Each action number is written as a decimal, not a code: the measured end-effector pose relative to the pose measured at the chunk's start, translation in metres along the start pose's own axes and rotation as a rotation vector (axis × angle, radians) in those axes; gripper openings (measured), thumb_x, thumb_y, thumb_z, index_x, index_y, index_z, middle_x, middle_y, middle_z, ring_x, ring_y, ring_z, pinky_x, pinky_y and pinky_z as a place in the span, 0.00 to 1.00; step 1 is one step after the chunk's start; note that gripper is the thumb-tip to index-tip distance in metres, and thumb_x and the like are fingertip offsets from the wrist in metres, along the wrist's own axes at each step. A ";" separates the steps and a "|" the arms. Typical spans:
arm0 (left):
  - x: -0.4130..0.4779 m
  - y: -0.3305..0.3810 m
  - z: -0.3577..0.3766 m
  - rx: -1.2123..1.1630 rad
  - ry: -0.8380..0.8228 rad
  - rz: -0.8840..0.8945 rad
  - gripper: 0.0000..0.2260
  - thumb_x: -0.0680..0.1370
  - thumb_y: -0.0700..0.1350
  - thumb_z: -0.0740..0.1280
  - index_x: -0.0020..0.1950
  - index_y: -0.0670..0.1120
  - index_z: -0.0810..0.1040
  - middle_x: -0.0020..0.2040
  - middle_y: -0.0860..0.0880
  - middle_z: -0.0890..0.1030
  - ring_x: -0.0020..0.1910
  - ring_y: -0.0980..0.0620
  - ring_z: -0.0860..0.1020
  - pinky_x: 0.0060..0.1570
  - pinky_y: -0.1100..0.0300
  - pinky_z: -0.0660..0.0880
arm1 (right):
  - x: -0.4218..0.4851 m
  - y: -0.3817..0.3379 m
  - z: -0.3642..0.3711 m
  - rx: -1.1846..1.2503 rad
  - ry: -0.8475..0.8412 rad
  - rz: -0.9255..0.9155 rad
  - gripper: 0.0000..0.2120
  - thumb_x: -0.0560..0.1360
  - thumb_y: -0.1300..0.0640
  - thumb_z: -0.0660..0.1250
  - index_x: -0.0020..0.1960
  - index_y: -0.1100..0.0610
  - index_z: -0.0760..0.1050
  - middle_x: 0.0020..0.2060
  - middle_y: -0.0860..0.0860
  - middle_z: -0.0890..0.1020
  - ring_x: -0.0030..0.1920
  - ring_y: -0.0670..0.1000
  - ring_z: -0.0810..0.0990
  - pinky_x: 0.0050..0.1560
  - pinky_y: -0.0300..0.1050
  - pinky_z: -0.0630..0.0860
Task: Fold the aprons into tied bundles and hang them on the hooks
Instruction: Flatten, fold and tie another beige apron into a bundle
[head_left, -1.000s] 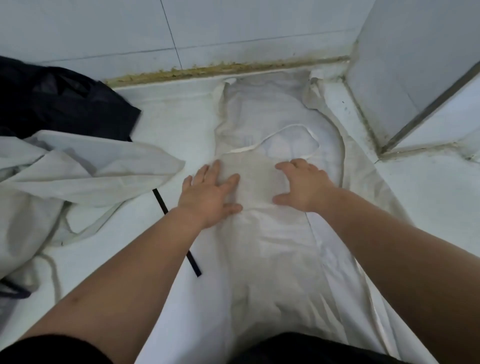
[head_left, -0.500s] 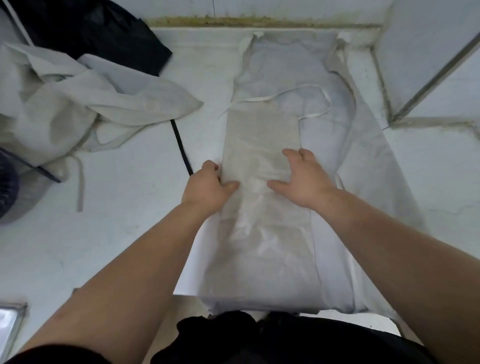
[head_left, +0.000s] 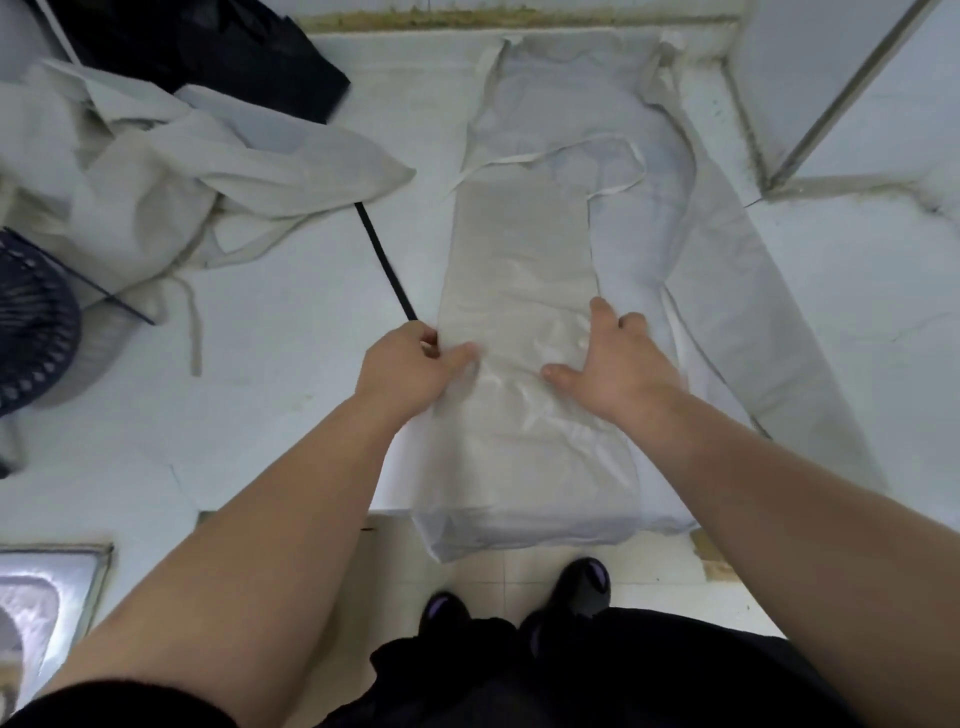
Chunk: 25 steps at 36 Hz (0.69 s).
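A pale grey apron (head_left: 519, 260) lies lengthwise on the white counter (head_left: 270, 364), folded into a long narrow strip. Its near end hangs over the counter's front edge. White ties (head_left: 540, 156) loop across its far half. My left hand (head_left: 410, 369) grips the strip's left edge, thumb on top and fingers curled under the fabric. On the strip's right side my right hand (head_left: 618, 364) lies flat, its fingers spread and pressing down.
Crumpled pale aprons (head_left: 171, 171) and a black cloth (head_left: 218, 47) are heaped at the back left, with a thin black strap (head_left: 384, 260) running toward my left hand. A dark basket (head_left: 31, 338) stands at the left edge. A wall corner (head_left: 831, 93) rises at the back right.
Both hands have slid along the strip toward me, from its far part to its middle. My left hand changed from lying flat to gripping the left edge. The view tilted down.
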<state>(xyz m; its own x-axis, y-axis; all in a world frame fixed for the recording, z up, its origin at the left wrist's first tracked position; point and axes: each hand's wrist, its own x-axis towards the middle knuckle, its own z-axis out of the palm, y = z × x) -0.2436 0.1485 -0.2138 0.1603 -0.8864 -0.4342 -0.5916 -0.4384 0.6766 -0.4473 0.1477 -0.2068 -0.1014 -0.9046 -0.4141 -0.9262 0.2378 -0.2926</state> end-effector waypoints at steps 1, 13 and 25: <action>-0.004 -0.002 -0.001 0.037 0.001 0.011 0.14 0.73 0.57 0.71 0.48 0.49 0.73 0.41 0.55 0.79 0.40 0.53 0.79 0.36 0.62 0.72 | -0.004 -0.003 0.003 0.044 0.001 0.040 0.45 0.70 0.37 0.67 0.76 0.52 0.48 0.69 0.59 0.61 0.67 0.60 0.67 0.64 0.54 0.68; -0.020 -0.023 -0.008 -0.224 -0.087 -0.046 0.06 0.75 0.44 0.71 0.39 0.46 0.76 0.41 0.46 0.81 0.40 0.45 0.80 0.50 0.46 0.80 | -0.059 -0.019 0.025 0.361 0.056 0.135 0.44 0.74 0.48 0.69 0.77 0.54 0.44 0.72 0.59 0.61 0.70 0.59 0.64 0.67 0.49 0.63; -0.038 -0.030 -0.010 -0.770 -0.249 -0.128 0.09 0.79 0.33 0.62 0.55 0.44 0.77 0.49 0.46 0.82 0.43 0.50 0.81 0.45 0.57 0.80 | -0.084 -0.022 0.034 0.291 0.050 0.165 0.47 0.72 0.44 0.70 0.77 0.54 0.43 0.71 0.59 0.59 0.68 0.61 0.66 0.66 0.52 0.65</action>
<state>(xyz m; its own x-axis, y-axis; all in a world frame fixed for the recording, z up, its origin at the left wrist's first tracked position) -0.2244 0.1942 -0.2118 -0.0443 -0.8032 -0.5941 0.1420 -0.5937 0.7920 -0.4065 0.2303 -0.1948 -0.2658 -0.8600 -0.4357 -0.7540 0.4671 -0.4619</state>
